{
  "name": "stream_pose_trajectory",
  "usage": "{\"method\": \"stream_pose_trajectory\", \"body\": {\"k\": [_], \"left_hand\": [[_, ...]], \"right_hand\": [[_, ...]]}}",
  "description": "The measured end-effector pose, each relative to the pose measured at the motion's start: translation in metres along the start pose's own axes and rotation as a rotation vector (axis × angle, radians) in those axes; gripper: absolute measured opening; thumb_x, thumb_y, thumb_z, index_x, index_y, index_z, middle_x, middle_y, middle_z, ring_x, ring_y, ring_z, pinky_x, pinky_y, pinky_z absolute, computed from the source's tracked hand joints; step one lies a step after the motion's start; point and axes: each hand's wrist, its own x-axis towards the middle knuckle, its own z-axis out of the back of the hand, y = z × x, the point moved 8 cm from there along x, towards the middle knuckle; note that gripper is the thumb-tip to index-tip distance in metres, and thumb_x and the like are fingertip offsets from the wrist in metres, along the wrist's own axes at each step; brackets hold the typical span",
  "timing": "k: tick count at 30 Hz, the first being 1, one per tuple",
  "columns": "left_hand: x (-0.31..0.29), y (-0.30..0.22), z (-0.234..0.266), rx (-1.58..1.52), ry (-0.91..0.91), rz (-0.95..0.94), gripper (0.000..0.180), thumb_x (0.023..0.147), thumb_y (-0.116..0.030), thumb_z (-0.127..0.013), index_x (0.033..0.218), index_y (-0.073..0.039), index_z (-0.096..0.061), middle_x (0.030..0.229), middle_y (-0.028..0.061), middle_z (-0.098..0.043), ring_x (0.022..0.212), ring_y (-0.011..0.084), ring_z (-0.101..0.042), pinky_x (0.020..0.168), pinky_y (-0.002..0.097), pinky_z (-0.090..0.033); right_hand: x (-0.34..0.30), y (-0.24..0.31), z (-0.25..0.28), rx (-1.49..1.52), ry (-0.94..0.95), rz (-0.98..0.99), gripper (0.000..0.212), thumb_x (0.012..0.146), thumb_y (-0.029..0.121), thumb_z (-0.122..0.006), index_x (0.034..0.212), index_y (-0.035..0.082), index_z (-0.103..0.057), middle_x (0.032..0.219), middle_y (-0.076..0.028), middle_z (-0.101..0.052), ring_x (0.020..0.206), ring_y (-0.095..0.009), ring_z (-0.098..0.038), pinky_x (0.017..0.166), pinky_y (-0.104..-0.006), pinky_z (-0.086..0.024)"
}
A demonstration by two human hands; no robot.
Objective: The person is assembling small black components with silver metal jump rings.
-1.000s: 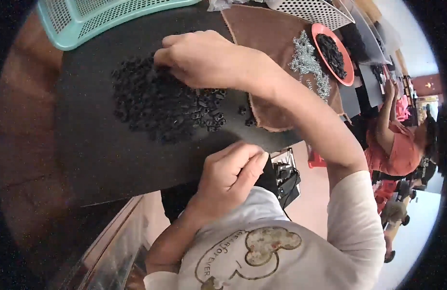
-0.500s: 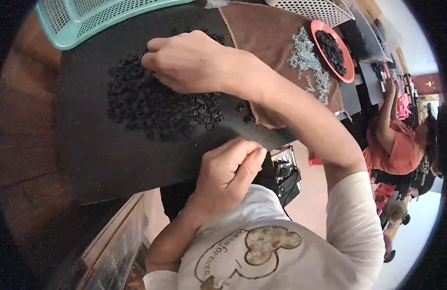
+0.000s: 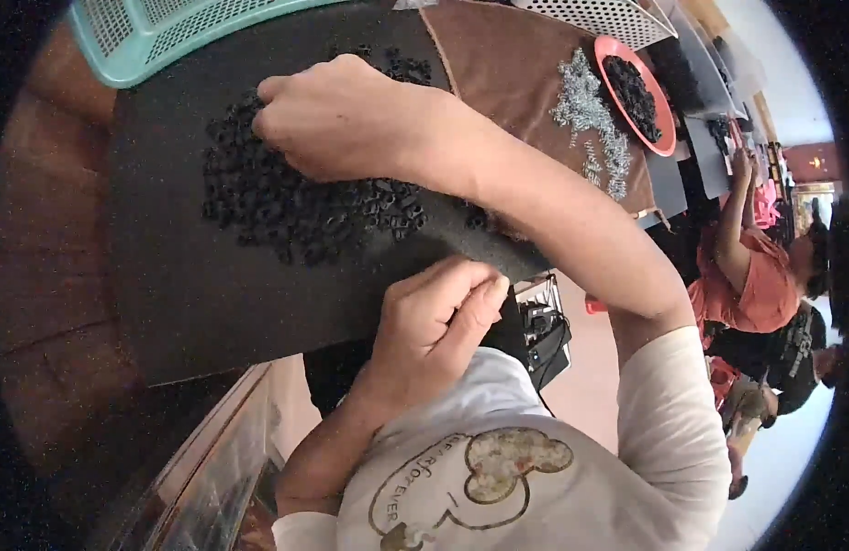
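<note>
A wide pile of small black plastic parts (image 3: 291, 216) is spread over the dark table. Over its upper part hangs my right hand (image 3: 328, 119), back turned up and fingers curled closed; whatever they hold, if anything, is hidden beneath. My left hand (image 3: 438, 321) is close to my body at the table's near edge. It makes a loose fist with the thumb pressed against the index finger, and its contents cannot be seen. A brown cloth (image 3: 498, 69) at the right carries small metal springs (image 3: 585, 110) in a loose heap.
An orange-red dish (image 3: 663, 129) of black parts stands on the cloth's far right. At the back are a green plastic basket (image 3: 131, 69) and a white perforated basket (image 3: 608, 23). Another person in an orange top (image 3: 759, 289) works at the right, beyond my right arm.
My right hand has shifted slightly left over the black pile, still closed. The left hand stays almost where it was.
</note>
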Motion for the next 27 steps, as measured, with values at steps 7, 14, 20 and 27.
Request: {"method": "stream_pose_trajectory", "body": {"k": [7,14,20,27], "left_hand": [[0.000,-0.001,-0.001,0.014,0.000,0.001,0.020,0.097,-0.014,-0.054,0.090,0.002,-0.063,0.077,0.0067,-0.067,0.070,0.0125,-0.064,0.068,0.0267,-0.051],[-0.003,0.000,-0.001,-0.072,-0.032,0.005,0.023,0.099,-0.018,-0.050,0.095,0.000,-0.063,0.082,0.0062,-0.068,0.069,0.0101,-0.063,0.059,0.0237,-0.048],[-0.005,0.008,0.011,-0.353,-0.256,-0.023,0.025,0.102,-0.022,-0.048,0.103,-0.001,-0.061,0.091,0.0054,-0.067,0.075,0.0089,-0.063,0.062,0.0208,-0.047],[-0.002,0.014,0.009,-0.434,-0.252,0.001,0.034,0.102,-0.030,-0.048,0.115,-0.001,-0.058,0.086,0.0010,-0.064,0.067,0.0023,-0.052,0.051,0.0165,-0.038]], "right_hand": [[-0.010,-0.001,0.007,-0.015,-0.061,-0.020,0.013,0.078,0.014,-0.065,0.083,0.002,-0.064,0.088,-0.012,-0.061,0.078,-0.033,-0.067,0.063,-0.0424,-0.055],[-0.088,-0.006,0.049,0.504,-0.328,0.013,0.020,0.082,0.013,-0.064,0.097,0.000,-0.064,0.089,-0.014,-0.057,0.078,-0.032,-0.060,0.067,-0.0419,-0.048],[-0.149,-0.006,0.061,0.840,-0.344,-0.187,0.018,0.083,0.007,-0.068,0.098,-0.002,-0.064,0.081,-0.010,-0.056,0.069,-0.019,-0.056,0.061,-0.0319,-0.045],[-0.186,0.019,0.064,0.704,-0.517,-0.151,0.022,0.081,0.009,-0.069,0.100,-0.002,-0.067,0.085,-0.012,-0.057,0.074,-0.028,-0.060,0.063,-0.0362,-0.050]]}}
